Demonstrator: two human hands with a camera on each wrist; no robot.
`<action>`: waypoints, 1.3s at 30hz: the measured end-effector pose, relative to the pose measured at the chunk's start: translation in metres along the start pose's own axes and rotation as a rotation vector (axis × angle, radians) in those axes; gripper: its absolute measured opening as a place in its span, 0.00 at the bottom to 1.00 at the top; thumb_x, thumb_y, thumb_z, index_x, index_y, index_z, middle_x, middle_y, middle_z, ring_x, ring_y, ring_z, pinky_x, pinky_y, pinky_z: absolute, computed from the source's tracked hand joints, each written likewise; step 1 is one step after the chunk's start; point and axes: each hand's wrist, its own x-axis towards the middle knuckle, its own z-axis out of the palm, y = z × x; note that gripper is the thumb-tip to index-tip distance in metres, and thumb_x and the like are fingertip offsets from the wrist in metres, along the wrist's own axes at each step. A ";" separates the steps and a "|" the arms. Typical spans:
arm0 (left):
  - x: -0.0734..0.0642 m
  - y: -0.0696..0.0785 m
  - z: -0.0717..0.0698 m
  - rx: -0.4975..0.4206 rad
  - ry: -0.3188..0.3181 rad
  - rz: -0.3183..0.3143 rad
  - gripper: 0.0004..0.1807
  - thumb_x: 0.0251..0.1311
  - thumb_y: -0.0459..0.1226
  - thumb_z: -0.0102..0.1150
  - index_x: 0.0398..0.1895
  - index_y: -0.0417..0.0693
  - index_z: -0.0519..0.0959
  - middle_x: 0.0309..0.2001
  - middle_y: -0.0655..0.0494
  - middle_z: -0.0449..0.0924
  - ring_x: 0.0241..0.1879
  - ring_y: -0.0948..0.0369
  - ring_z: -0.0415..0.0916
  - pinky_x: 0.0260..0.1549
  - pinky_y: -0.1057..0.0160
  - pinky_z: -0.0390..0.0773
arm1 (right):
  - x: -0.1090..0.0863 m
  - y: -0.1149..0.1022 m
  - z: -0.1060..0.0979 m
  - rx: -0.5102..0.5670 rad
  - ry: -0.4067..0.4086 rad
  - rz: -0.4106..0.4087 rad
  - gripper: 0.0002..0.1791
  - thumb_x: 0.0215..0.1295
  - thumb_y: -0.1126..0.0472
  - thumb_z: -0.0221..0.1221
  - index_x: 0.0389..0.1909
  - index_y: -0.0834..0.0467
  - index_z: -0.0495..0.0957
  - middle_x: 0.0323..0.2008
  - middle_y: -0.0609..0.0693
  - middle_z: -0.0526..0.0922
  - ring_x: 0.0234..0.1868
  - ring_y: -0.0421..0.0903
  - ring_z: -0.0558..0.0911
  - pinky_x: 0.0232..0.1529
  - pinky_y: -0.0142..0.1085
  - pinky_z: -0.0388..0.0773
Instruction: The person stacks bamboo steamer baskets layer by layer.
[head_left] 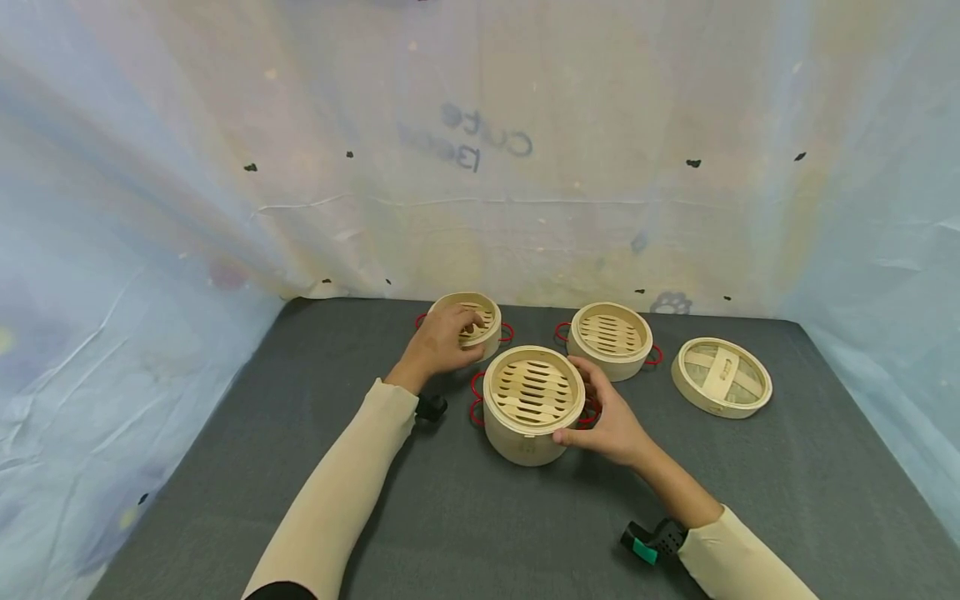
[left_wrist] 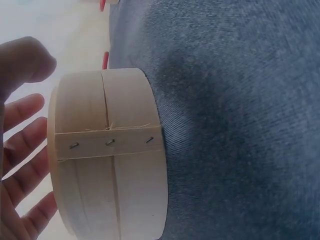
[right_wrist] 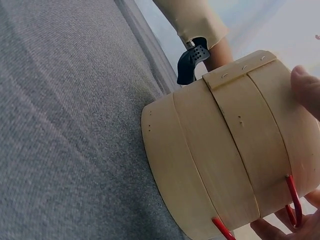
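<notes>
While right grip (head_left: 609, 423) curls round steamer stack (head_left: 522, 446), left grip (head_left: 445, 340), parted, holding nothing, hangs over single steamer (left_wrist: 107, 185) near worktop's (head_left: 525, 537) far edge; likely light, stiff; hold sides.

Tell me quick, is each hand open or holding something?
Left hand: open, over the back-left steamer.
Right hand: closed, holding the front steamer stack.

Grey table (head_left: 300, 392) here, two steamer baskets (head_left: 489, 340) (head_left: 611, 365) by the far edge! Stacked baskets (head_left: 522, 429) stand further in, lid (head_left: 722, 377) near the far right corner.
</notes>
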 end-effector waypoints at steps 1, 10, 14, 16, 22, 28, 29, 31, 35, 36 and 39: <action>0.000 0.001 0.000 0.004 -0.001 -0.003 0.17 0.49 0.44 0.66 0.42 0.50 0.81 0.38 0.55 0.80 0.37 0.59 0.78 0.40 0.57 0.77 | 0.000 0.000 0.000 0.002 0.000 0.000 0.56 0.46 0.62 0.74 0.74 0.53 0.50 0.63 0.61 0.68 0.56 0.56 0.76 0.48 0.35 0.78; -0.003 0.000 0.005 0.051 -0.035 -0.058 0.13 0.51 0.44 0.64 0.41 0.54 0.82 0.36 0.58 0.81 0.37 0.61 0.76 0.40 0.55 0.76 | 0.000 0.001 0.000 -0.006 0.002 0.003 0.56 0.47 0.61 0.74 0.74 0.53 0.51 0.61 0.60 0.69 0.55 0.56 0.76 0.48 0.37 0.78; -0.005 -0.001 0.007 0.045 -0.054 -0.080 0.14 0.51 0.44 0.65 0.42 0.54 0.82 0.37 0.59 0.80 0.36 0.61 0.75 0.39 0.53 0.74 | 0.000 0.002 0.000 -0.003 -0.001 -0.002 0.56 0.47 0.61 0.74 0.74 0.53 0.50 0.61 0.60 0.69 0.55 0.55 0.76 0.48 0.37 0.78; -0.005 -0.001 0.007 0.044 -0.064 -0.089 0.15 0.50 0.43 0.67 0.43 0.54 0.82 0.37 0.59 0.80 0.35 0.60 0.75 0.38 0.53 0.73 | 0.000 0.002 0.000 0.002 -0.001 -0.010 0.56 0.47 0.62 0.74 0.74 0.56 0.50 0.61 0.60 0.69 0.55 0.54 0.76 0.48 0.37 0.78; -0.004 0.000 0.007 0.072 -0.084 -0.095 0.16 0.50 0.39 0.68 0.44 0.54 0.82 0.37 0.59 0.80 0.35 0.60 0.74 0.39 0.51 0.72 | 0.001 0.003 0.000 0.006 0.000 -0.019 0.56 0.46 0.62 0.74 0.74 0.57 0.50 0.61 0.61 0.70 0.54 0.49 0.77 0.48 0.36 0.78; -0.004 0.002 0.006 0.077 -0.082 -0.097 0.15 0.51 0.38 0.69 0.43 0.54 0.81 0.38 0.58 0.81 0.37 0.60 0.75 0.40 0.50 0.72 | 0.000 0.004 0.000 0.014 0.000 -0.019 0.56 0.46 0.63 0.74 0.74 0.55 0.50 0.62 0.61 0.69 0.55 0.50 0.76 0.48 0.34 0.78; -0.005 0.002 0.006 0.076 -0.078 -0.097 0.15 0.51 0.38 0.69 0.43 0.54 0.81 0.39 0.58 0.81 0.38 0.60 0.76 0.40 0.50 0.72 | 0.001 0.004 0.000 0.014 0.000 -0.020 0.56 0.46 0.63 0.74 0.74 0.56 0.50 0.62 0.61 0.69 0.55 0.50 0.76 0.48 0.34 0.78; -0.005 0.002 0.007 0.077 -0.065 -0.093 0.14 0.51 0.38 0.68 0.43 0.54 0.82 0.39 0.58 0.82 0.38 0.60 0.76 0.40 0.50 0.72 | 0.000 0.003 0.000 0.014 -0.001 -0.020 0.56 0.46 0.63 0.74 0.74 0.58 0.50 0.62 0.61 0.69 0.55 0.50 0.76 0.48 0.34 0.78; -0.007 0.004 0.007 0.077 -0.043 -0.101 0.14 0.52 0.37 0.68 0.44 0.55 0.82 0.40 0.58 0.83 0.39 0.60 0.77 0.40 0.50 0.73 | 0.000 0.003 0.000 0.003 -0.001 -0.020 0.56 0.47 0.63 0.74 0.74 0.55 0.50 0.61 0.61 0.69 0.54 0.49 0.76 0.48 0.35 0.78; -0.007 0.004 0.008 0.081 -0.041 -0.103 0.15 0.52 0.37 0.67 0.44 0.55 0.82 0.41 0.58 0.83 0.39 0.60 0.78 0.41 0.50 0.73 | 0.000 0.002 0.000 0.000 0.000 -0.019 0.56 0.47 0.62 0.74 0.74 0.54 0.50 0.61 0.61 0.69 0.55 0.50 0.76 0.48 0.35 0.78; -0.006 0.006 0.007 0.084 -0.037 -0.106 0.15 0.53 0.38 0.67 0.46 0.56 0.81 0.44 0.59 0.82 0.42 0.60 0.78 0.42 0.50 0.72 | -0.001 0.001 0.000 -0.009 0.004 -0.014 0.56 0.47 0.62 0.73 0.74 0.52 0.50 0.62 0.61 0.69 0.55 0.51 0.76 0.48 0.37 0.78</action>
